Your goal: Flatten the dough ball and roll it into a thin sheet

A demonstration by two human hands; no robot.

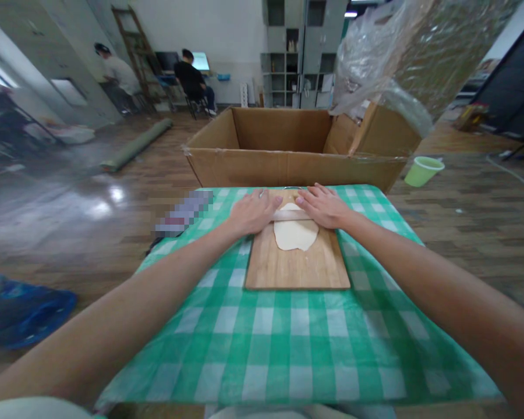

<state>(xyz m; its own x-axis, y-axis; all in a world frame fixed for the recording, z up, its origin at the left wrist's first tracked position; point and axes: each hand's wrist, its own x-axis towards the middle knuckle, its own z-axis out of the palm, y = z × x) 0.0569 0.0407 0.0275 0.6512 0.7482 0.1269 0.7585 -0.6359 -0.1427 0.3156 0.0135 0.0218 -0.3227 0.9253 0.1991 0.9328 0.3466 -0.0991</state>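
Observation:
A pale rolling pin (293, 215) lies crosswise over a flat, thin sheet of dough (296, 237). Its left end is under my left hand (255, 212), whose fingers reach forward over it, with a ring on one finger. My right hand (325, 206) covers the other end, fingers bent a little over the pin and pointing inward. Both palms hide the pin's ends. Beneath the dough is a wooden cutting board (297, 274), and the dough's near edge is uneven.
A green-and-white checked tablecloth (288, 349) covers the table. Beyond its far edge stands a large open cardboard box (288, 166). A pixelated object (186, 212) sits at the table's left edge. A green bucket (423, 171) is on the floor at right. Two people sit farther back.

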